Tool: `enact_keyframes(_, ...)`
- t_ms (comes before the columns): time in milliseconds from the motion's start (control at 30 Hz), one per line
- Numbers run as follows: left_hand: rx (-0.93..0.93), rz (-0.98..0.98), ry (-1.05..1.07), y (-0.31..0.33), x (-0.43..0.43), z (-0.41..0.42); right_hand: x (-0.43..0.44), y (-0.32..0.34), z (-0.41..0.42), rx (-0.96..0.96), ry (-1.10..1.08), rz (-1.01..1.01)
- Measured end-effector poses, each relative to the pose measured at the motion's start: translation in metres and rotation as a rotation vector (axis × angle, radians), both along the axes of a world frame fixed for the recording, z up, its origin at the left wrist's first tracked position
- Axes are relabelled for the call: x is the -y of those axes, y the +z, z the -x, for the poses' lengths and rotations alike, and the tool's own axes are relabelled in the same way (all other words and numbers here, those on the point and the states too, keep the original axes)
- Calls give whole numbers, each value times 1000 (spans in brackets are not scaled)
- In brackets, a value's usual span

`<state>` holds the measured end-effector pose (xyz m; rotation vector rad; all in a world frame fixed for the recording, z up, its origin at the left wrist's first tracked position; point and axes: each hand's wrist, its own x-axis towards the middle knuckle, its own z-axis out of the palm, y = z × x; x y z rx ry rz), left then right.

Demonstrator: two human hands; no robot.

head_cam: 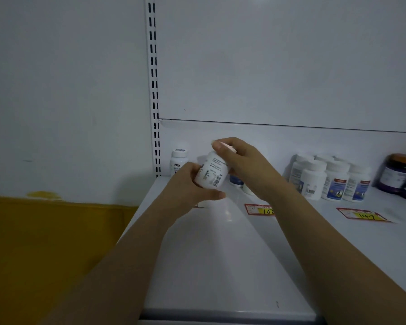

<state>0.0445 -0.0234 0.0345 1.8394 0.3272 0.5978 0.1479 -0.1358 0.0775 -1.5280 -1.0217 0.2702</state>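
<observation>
white bottle (212, 171), tilted above the shelf (220, 266), gripped by left hand (188, 184) and right hand (239, 160).

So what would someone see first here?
Two hands in the middle: the left hand holds a white bottle from below, the right hand grips its cap. Next, a huddle of white bottles at the back right of the shelf, yellow price tags in front.

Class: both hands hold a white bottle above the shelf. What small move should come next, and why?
Probably lower the white bottle upright onto the shelf beside the lone bottle: the left hand grips its base, the right hand its top, and it hangs tilted.
</observation>
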Motion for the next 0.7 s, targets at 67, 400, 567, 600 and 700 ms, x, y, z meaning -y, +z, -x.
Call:
enact_keyframes(67,-34,24,-60,-1,-2,-1,1,0,-1,-6,-4,-11)
enact_keyframes(400,-29,82,-146,3,-2,4,9,7,-11,-125,218,-26)
enact_keyframes(567,8,-59,41,2,0,1,8,5,-7,80,16,56)
enact_keyframes(600,6,-93,54,1,1,0,8,4,-9,85,9,65)
enact_keyframes(700,-55,-214,86,-3,3,-1,2,-1,-10,168,-56,139)
